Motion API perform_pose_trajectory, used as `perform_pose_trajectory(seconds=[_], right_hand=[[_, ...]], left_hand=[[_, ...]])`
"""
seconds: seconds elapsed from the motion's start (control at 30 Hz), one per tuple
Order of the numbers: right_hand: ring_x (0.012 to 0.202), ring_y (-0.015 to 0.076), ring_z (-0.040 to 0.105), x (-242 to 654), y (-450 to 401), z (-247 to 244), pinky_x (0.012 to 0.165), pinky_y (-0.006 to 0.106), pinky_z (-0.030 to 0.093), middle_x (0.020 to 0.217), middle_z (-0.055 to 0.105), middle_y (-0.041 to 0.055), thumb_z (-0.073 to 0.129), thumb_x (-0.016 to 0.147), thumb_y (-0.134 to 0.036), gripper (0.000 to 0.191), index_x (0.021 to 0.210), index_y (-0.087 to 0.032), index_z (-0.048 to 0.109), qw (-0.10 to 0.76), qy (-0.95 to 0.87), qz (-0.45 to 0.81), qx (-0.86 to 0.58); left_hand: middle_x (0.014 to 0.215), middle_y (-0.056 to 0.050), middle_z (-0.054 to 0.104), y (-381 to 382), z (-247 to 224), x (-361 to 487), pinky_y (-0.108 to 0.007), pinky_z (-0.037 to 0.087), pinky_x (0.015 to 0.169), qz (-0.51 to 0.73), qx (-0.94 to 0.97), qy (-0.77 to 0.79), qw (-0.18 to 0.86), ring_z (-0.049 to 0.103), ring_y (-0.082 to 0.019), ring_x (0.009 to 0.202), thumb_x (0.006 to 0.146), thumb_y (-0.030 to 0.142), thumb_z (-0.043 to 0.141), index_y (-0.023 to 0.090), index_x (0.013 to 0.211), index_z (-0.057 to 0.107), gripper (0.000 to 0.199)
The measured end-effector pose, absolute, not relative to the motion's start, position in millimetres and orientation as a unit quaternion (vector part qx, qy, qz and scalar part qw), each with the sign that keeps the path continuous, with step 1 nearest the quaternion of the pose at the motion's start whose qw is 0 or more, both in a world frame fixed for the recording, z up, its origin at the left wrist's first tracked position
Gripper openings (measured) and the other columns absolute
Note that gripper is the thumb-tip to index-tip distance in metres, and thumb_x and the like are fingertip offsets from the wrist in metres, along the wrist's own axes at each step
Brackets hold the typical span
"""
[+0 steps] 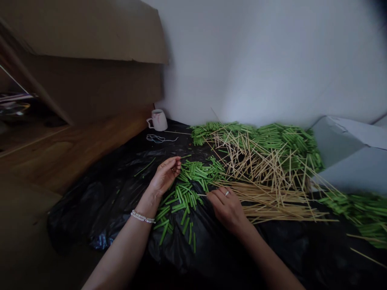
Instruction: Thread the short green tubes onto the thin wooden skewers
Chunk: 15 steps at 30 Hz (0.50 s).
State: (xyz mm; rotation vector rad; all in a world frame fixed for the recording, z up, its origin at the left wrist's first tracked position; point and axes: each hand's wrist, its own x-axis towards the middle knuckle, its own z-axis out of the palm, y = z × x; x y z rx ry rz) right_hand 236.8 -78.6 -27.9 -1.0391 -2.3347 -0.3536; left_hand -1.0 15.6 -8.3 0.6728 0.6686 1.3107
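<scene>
My left hand point(166, 176), with a beaded bracelet at the wrist, is closed in a pinch on a short green stem piece point(185, 156) that points to the right. Below it spreads a loose heap of cut green stem pieces point(198, 171) on black plastic sheeting point(127, 161). My right hand point(226, 207), wearing a ring, is closed on a thin bamboo skewer point(201, 195) whose end sticks out to the left of the fingers. Beside that hand, to the right, lies a layer of long loose bamboo skewers point(281, 197). The two hands are apart.
Behind the skewers, green stem pieces point(278, 139) are piled along the white wall, with skewers point(256, 157) crossing them. More green pieces point(363, 213) lie at right near a white box point(350, 157). A mug point(159, 120), string point(157, 139) and cardboard box point(99, 76) stand left.
</scene>
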Motion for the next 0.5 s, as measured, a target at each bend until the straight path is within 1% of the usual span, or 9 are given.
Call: perform_pose_trajectory(seconds=[0.07,0.17,0.33,0.43,0.5], right_hand=[[0.085,0.018,0.054,233,-82,-29,0.077,0.034,0.036,0.092,0.066,0.0064,0.045,0.089,-0.007,0.027,0.109,-0.016,0.06,0.302,-0.874,-0.142,-0.354],[0.089,0.0179,0.055,232,-85,-32,0.079,0.034,0.038,0.096,0.067,0.0074,0.045,0.09,-0.009,0.03,0.116,-0.016,0.059,0.301,-0.88,-0.144,-0.338],[0.087,0.0182,0.055,235,-83,-35,0.077,0.035,0.039,0.097,0.068,0.0076,0.043,0.092,-0.01,0.03,0.115,-0.017,0.06,0.286,-0.878,-0.159,-0.349],[0.085,0.0183,0.054,236,-82,-35,0.075,0.035,0.039,0.096,0.068,0.0079,0.042,0.091,-0.008,0.03,0.113,-0.015,0.061,0.293,-0.877,-0.16,-0.344],[0.085,0.0186,0.054,236,-82,-35,0.074,0.035,0.038,0.095,0.068,0.0079,0.043,0.09,-0.007,0.03,0.113,-0.014,0.061,0.297,-0.877,-0.158,-0.344]], left_hand=[[0.076,-0.003,0.066,16,-4,-2,-0.016,0.051,0.061,0.587,0.299,0.3,0.69,0.061,-0.008,0.067,0.071,0.02,0.075,0.012,0.091,0.072,0.022],[0.076,-0.003,0.066,19,10,-6,-0.016,0.05,0.06,0.592,0.301,0.302,0.683,0.061,-0.008,0.067,0.072,0.018,0.074,0.012,0.089,0.072,0.018],[0.076,-0.002,0.065,26,39,-20,-0.016,0.048,0.06,0.614,0.328,0.29,0.657,0.059,-0.007,0.067,0.074,0.02,0.072,0.013,0.089,0.072,0.016],[0.073,-0.002,0.064,21,42,-29,-0.016,0.047,0.061,0.61,0.356,0.321,0.631,0.058,-0.007,0.065,0.072,0.022,0.074,0.014,0.086,0.073,0.016],[0.07,-0.002,0.064,11,37,-37,-0.018,0.046,0.059,0.576,0.41,0.366,0.606,0.055,-0.008,0.061,0.071,0.024,0.076,0.014,0.082,0.074,0.015]])
